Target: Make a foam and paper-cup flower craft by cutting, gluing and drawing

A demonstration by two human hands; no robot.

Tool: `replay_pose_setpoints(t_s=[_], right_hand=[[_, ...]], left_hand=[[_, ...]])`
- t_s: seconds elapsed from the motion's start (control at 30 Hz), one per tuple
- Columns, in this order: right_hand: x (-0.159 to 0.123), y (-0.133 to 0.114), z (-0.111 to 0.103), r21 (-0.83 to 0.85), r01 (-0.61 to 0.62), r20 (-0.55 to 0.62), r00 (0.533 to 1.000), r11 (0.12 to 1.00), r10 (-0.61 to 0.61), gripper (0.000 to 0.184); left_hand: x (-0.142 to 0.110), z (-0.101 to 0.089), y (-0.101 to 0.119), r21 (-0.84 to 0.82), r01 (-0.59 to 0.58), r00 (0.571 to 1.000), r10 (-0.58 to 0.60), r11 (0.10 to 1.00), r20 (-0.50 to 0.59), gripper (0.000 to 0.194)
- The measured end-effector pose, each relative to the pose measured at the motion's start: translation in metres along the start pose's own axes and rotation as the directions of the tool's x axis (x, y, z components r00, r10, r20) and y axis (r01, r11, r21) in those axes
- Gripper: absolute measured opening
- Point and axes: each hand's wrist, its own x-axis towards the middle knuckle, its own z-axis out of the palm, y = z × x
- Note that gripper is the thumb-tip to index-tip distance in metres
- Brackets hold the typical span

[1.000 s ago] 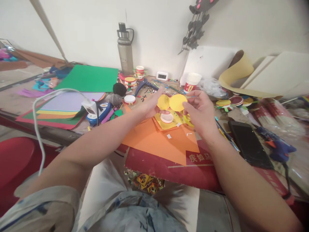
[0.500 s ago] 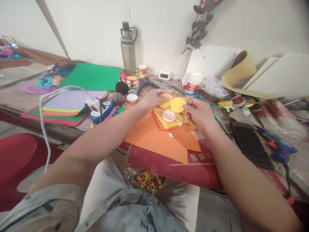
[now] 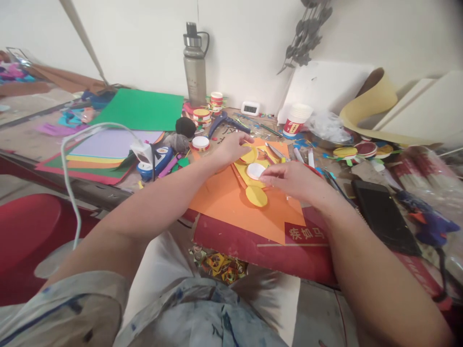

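Observation:
My left hand (image 3: pixel 233 150) is closed on the edge of a yellow paper disc (image 3: pixel 249 155), held over the papers. My right hand (image 3: pixel 291 179) has its fingers closed at the right edge of a short white paper-cup base (image 3: pixel 255 171). Just in front of that base, a second yellow disc (image 3: pixel 256 196) lies loose. Beneath these are folded yellow paper (image 3: pixel 243 176) and larger orange sheets (image 3: pixel 224 202). Scissors (image 3: pixel 275 151) rest behind my right hand, partly covered.
A phone (image 3: pixel 383 212) and a blue glue gun (image 3: pixel 434 226) lie at the right. Stacked paper cups (image 3: pixel 297 119), a bottle (image 3: pixel 195 72) and a small clock (image 3: pixel 250 108) stand at the back. Coloured sheets (image 3: pixel 108 144) and a white cable (image 3: pixel 67 188) are on the left.
My right hand has let go of its yellow disc, which now lies on the orange paper. That hand has moved down to the white cup base. My left hand still holds its disc.

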Motion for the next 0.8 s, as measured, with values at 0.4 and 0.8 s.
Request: replay_pose_setpoints(t_s=[0.4, 0.8], right_hand=[[0.02, 0.026, 0.036, -0.347, 0.103, -0.296, 0.931, 0.932, -0.213, 0.035], [0.016, 0.001, 0.005, 0.756, -0.062, -0.147, 0.954, 0.651, 0.262, 0.022]], left_hand=[[0.001, 0.002, -0.001, 0.029, -0.029, 0.999, 0.03, 0.999, -0.012, 0.027], [-0.013, -0.002, 0.026, -0.254, 0.144, 0.988, -0.152, 0.956, -0.011, 0.02]])
